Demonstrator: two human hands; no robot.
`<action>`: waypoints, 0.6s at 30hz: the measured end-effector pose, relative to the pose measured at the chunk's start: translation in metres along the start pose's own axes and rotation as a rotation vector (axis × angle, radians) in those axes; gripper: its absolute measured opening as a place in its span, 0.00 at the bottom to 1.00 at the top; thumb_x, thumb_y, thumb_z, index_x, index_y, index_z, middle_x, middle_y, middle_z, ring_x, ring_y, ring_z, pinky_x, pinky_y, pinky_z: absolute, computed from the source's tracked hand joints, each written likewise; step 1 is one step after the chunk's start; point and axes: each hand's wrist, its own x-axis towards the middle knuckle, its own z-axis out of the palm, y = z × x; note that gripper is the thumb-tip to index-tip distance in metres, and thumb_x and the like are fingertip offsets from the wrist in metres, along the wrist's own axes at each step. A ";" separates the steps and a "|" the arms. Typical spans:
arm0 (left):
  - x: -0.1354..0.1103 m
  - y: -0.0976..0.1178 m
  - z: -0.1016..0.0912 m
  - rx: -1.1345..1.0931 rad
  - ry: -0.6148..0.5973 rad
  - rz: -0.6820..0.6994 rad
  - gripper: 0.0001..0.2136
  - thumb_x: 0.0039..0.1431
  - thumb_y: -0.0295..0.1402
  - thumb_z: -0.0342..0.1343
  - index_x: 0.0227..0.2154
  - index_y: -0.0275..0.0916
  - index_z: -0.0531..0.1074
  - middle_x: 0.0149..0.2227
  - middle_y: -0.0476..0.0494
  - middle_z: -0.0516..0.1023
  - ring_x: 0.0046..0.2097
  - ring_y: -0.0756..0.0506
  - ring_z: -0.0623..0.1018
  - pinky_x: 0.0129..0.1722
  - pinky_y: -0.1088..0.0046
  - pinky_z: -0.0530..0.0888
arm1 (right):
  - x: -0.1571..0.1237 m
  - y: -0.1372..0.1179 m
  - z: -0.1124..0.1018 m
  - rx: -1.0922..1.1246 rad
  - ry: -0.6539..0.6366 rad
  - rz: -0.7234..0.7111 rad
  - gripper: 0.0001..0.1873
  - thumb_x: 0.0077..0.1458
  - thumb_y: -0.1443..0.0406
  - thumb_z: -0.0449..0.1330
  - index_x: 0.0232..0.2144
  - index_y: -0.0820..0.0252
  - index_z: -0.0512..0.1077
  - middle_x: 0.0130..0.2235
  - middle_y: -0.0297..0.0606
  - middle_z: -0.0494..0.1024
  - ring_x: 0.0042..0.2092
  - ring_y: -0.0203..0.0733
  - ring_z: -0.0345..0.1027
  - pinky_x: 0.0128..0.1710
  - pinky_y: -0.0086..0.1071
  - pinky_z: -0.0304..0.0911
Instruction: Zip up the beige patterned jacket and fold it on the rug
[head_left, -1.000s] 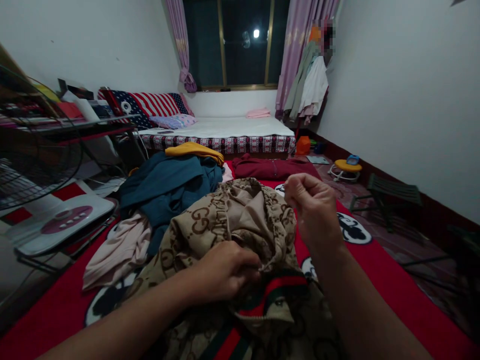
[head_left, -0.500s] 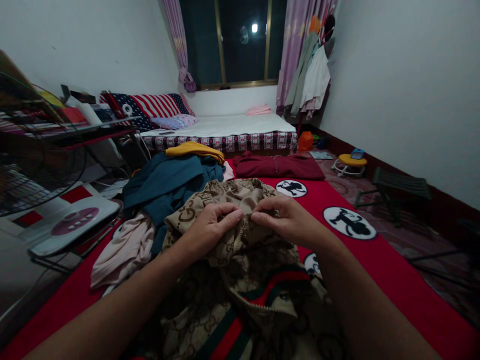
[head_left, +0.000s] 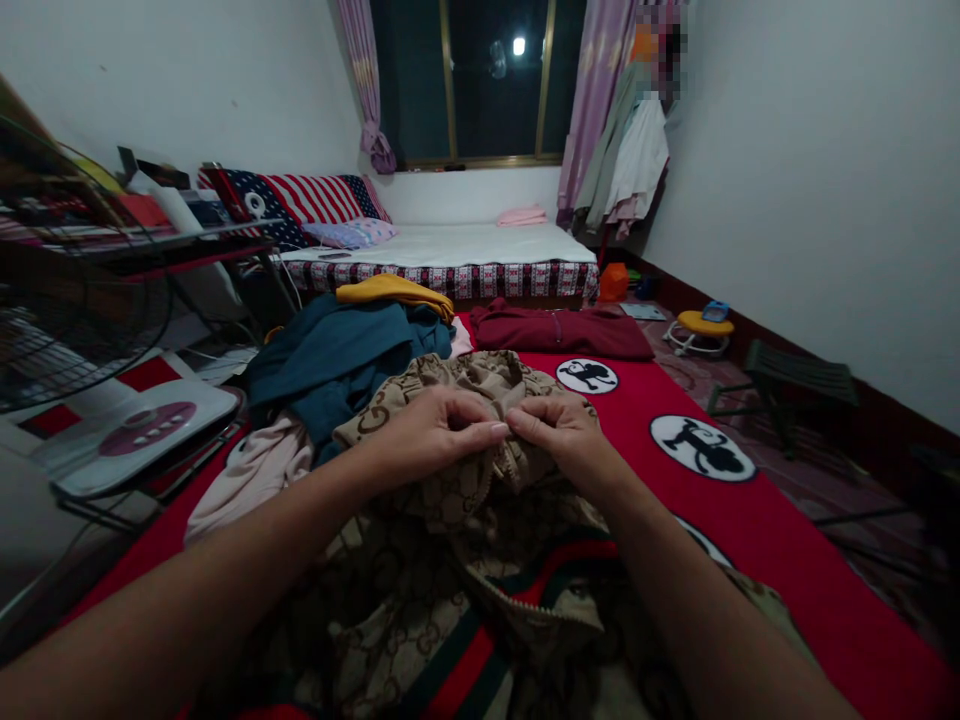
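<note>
A beige patterned jacket [head_left: 420, 560] with a red and green striped band lies bunched on the red blanket [head_left: 750, 520] in front of me. My left hand [head_left: 439, 430] pinches a fold of its fabric near the zipper. My right hand [head_left: 559, 432] pinches the same fold just to the right, fingertips nearly touching the left hand's. The jacket's zipper teeth run below my hands.
A teal garment [head_left: 337, 360], a yellow one [head_left: 394, 290] and a pale pink one [head_left: 247, 475] pile at the left. A maroon garment [head_left: 562, 332] lies beyond. A fan [head_left: 67, 300] and scale [head_left: 142, 435] stand left; a bed [head_left: 465, 255] is behind; stools [head_left: 795, 385] stand right.
My right hand came down from mid-air and my left hand moved up; both now pinch the jacket's fold together, closer than half a second ago.
</note>
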 end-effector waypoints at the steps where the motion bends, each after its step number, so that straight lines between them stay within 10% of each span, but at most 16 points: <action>1: 0.005 0.000 -0.004 -0.029 -0.035 -0.041 0.17 0.56 0.43 0.55 0.23 0.34 0.75 0.24 0.47 0.71 0.28 0.50 0.68 0.26 0.77 0.63 | 0.000 -0.001 -0.001 -0.014 0.003 0.000 0.24 0.52 0.52 0.58 0.14 0.59 0.57 0.19 0.28 0.52 0.23 0.31 0.44 0.21 0.28 0.40; 11: 0.026 -0.003 -0.015 -0.045 -0.262 -0.191 0.09 0.43 0.36 0.65 0.19 0.35 0.74 0.17 0.52 0.67 0.20 0.54 0.62 0.17 0.80 0.54 | -0.001 0.003 0.005 -0.273 0.069 -0.095 0.19 0.55 0.60 0.56 0.15 0.59 0.62 0.18 0.29 0.57 0.23 0.33 0.50 0.24 0.29 0.46; 16: 0.025 -0.004 -0.022 -0.292 0.066 -0.375 0.10 0.37 0.34 0.67 0.15 0.35 0.72 0.15 0.51 0.69 0.18 0.54 0.65 0.17 0.79 0.60 | -0.013 -0.022 0.015 -0.456 0.540 -0.347 0.04 0.55 0.64 0.58 0.31 0.57 0.72 0.35 0.38 0.74 0.39 0.42 0.65 0.38 0.33 0.57; 18: 0.023 -0.006 -0.026 -0.456 0.223 -0.434 0.10 0.35 0.33 0.67 0.16 0.35 0.71 0.16 0.51 0.70 0.18 0.53 0.67 0.17 0.79 0.62 | -0.021 -0.034 0.022 -0.461 0.522 -0.335 0.08 0.58 0.62 0.57 0.29 0.57 0.72 0.32 0.37 0.74 0.35 0.41 0.65 0.35 0.32 0.56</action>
